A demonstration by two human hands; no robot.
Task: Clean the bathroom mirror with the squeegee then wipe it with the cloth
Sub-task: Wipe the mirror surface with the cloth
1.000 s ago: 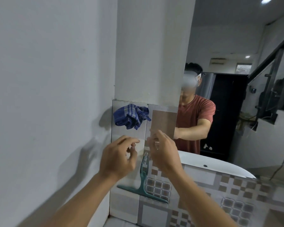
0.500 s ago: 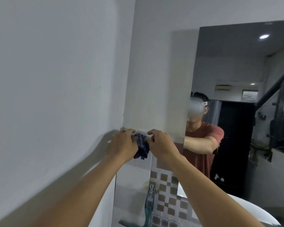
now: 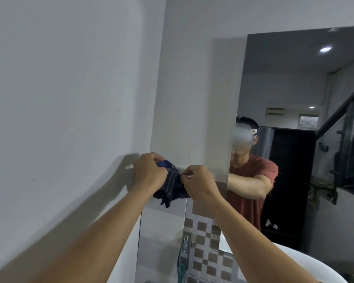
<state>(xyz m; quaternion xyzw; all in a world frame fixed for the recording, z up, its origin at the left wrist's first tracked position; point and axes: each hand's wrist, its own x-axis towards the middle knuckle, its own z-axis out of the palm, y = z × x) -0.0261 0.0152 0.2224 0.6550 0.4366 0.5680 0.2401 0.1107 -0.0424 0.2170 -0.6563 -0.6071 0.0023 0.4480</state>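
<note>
A blue checked cloth (image 3: 172,186) hangs at the top edge of the tiled wall section, left of the mirror (image 3: 294,119). My left hand (image 3: 149,172) grips its upper left part and my right hand (image 3: 198,180) pinches its right side, so both hands are closed on the cloth. The teal squeegee (image 3: 183,260) hangs by its handle on the tiled wall below my hands; its blade is cut off by the frame's bottom edge.
A plain white wall (image 3: 70,99) fills the left. Patterned brown and white tiles (image 3: 208,242) run under the mirror. The white rim of a basin (image 3: 307,262) shows in the mirror at the lower right, with a person's reflection above it.
My view has tilted upward. Both hands rose from above the squeegee to the cloth and closed on it; the cloth is now bunched and pulled slightly down.
</note>
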